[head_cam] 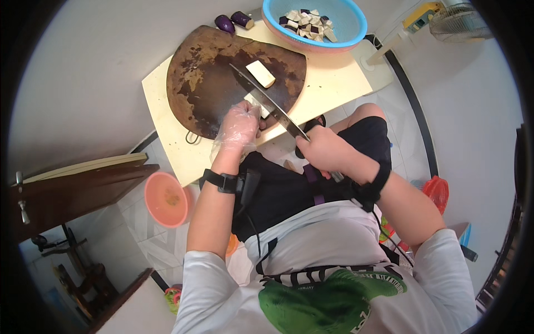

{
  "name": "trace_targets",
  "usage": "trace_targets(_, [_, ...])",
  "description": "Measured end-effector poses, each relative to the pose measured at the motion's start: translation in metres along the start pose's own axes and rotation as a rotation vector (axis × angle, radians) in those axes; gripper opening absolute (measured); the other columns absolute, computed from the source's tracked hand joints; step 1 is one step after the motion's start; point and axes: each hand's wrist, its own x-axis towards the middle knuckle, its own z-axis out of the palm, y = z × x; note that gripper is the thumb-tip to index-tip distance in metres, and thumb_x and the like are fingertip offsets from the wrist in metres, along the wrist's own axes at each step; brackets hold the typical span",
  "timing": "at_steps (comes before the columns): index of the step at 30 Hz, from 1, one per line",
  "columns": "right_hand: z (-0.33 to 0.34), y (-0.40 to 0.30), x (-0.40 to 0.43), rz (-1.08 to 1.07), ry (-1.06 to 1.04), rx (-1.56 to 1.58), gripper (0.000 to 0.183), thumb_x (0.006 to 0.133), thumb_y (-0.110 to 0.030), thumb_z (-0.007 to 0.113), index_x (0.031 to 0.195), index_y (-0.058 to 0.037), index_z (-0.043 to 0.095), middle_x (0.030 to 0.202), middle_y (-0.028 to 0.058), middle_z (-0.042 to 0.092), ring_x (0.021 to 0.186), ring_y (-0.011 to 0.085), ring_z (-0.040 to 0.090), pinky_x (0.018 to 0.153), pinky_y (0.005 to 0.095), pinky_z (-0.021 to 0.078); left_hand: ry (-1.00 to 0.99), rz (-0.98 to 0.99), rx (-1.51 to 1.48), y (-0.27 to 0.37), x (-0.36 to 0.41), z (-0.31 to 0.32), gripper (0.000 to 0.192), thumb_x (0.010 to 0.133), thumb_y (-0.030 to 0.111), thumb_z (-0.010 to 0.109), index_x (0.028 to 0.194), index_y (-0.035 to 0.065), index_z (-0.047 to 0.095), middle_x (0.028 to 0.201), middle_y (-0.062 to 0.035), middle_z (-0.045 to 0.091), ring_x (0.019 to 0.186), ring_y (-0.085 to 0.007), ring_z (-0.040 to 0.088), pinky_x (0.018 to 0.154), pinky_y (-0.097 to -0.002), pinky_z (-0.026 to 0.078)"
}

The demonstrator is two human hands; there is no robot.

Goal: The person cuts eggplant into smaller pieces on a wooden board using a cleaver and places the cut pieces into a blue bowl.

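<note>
A worn, round wooden chopping board point(212, 87) lies on the pale yellow table. In a clear plastic glove, my left hand point(240, 125) grips a piece of eggplant point(265, 112) near the board's front edge. My right hand point(329, 150) is bare and closed round the handle of a kitchen knife point(271, 104). The blade slants across the board, over the held piece, hiding part of it; contact is hard to tell. Just beyond the blade rests another pale-fleshed eggplant piece point(260, 74). Two purple eggplant pieces point(233, 22) lie behind the board.
A blue colander point(356, 27) of eggplant chunks point(308, 25) stands on the table point(333, 79) at the back right. An orange basin point(167, 200) is on the floor at left, near a brown door point(83, 192). At upper right is a fan point(461, 23).
</note>
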Motion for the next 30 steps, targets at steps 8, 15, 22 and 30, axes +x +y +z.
trace_targets(8, [0.02, 0.005, 0.041, -0.122, 0.13, -0.139, 0.047, 0.102, -0.025, 0.049, 0.081, 0.015, 0.062, 0.055, 0.0192, 0.062, 0.042, 0.0287, 0.064, 0.045, 0.0417, 0.0549, -0.015, -0.009, -0.058, -0.005, 0.002, 0.0, 0.022, 0.101, 0.02, 0.058, 0.087, 0.0025, 0.06, 0.069, -0.0084, 0.067, 0.047, -0.0124, 0.054, 0.047, -0.029, 0.042])
trace_targets(15, [0.009, -0.026, 0.036, -0.181, 0.079, -0.026, 0.04, 0.099, -0.025, 0.054, 0.088, 0.0126, 0.064, 0.057, 0.0171, 0.062, 0.042, 0.0251, 0.063, 0.047, 0.0384, 0.0539, 0.077, -0.026, -0.19, -0.011, 0.005, -0.003, 0.019, 0.098, 0.017, 0.058, 0.088, 0.0024, 0.06, 0.068, -0.0083, 0.067, 0.046, -0.0118, 0.054, 0.045, -0.0288, 0.043])
trace_targets(22, [-0.012, 0.003, -0.001, -0.22, 0.072, 0.277, 0.037, 0.097, -0.027, 0.056, 0.09, 0.0082, 0.066, 0.056, 0.0145, 0.062, 0.04, 0.0208, 0.059, 0.044, 0.0354, 0.0493, 0.303, 0.107, 0.103, -0.037, 0.02, 0.002, 0.029, 0.097, 0.029, 0.06, 0.09, 0.0008, 0.064, 0.074, -0.0135, 0.071, 0.057, -0.0223, 0.066, 0.056, -0.036, 0.052])
trace_targets(30, [-0.037, 0.051, -0.05, -0.227, 0.218, 0.388, 0.034, 0.101, -0.023, 0.055, 0.085, 0.0049, 0.066, 0.063, 0.0107, 0.067, 0.04, 0.0153, 0.055, 0.042, 0.0303, 0.0429, 0.48, 0.068, 0.564, 0.008, 0.02, -0.003, 0.058, 0.088, 0.052, 0.068, 0.102, -0.0041, 0.069, 0.1, -0.0279, 0.073, 0.096, -0.0439, 0.071, 0.088, -0.048, 0.056])
